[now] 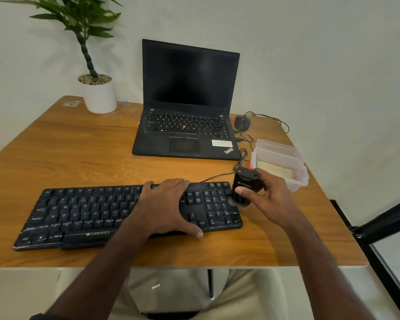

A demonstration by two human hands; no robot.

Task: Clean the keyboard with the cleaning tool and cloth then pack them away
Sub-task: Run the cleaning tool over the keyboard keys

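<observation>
**Keyboard steadied by left hand, cleaning tool at number pad in right**

Left hand (164,204) lies flat on the black Zebronics keyboard (83,213), fingers straight and spread, thumb hooked over the near edge, fingertips reaching the far edge. It covers the section between the letter keys and the number pad. It presses; it does not grip.

Right hand (267,199) is just right of the left hand, the two apart. Its thumb and fingers are curled round a small black cleaning tool (245,183), held upright with its lower end on or just above the far right corner of the number pad. Contact with the keys cannot be confirmed; the lower end is blurred.

Just beyond the right hand stands a clear plastic container (284,162), with a pale yellow cloth (274,170) lying inside it. The container sits near the right edge of the table (79,153).

Beyond both hands: an open ThinkPad laptop (187,112), screen dark. To the laptop's right, a wired mouse (242,122), its cable trailing toward the right hand. Far left of the left hand, a potted plant (99,93) in a white pot at the table's back corner.
</observation>
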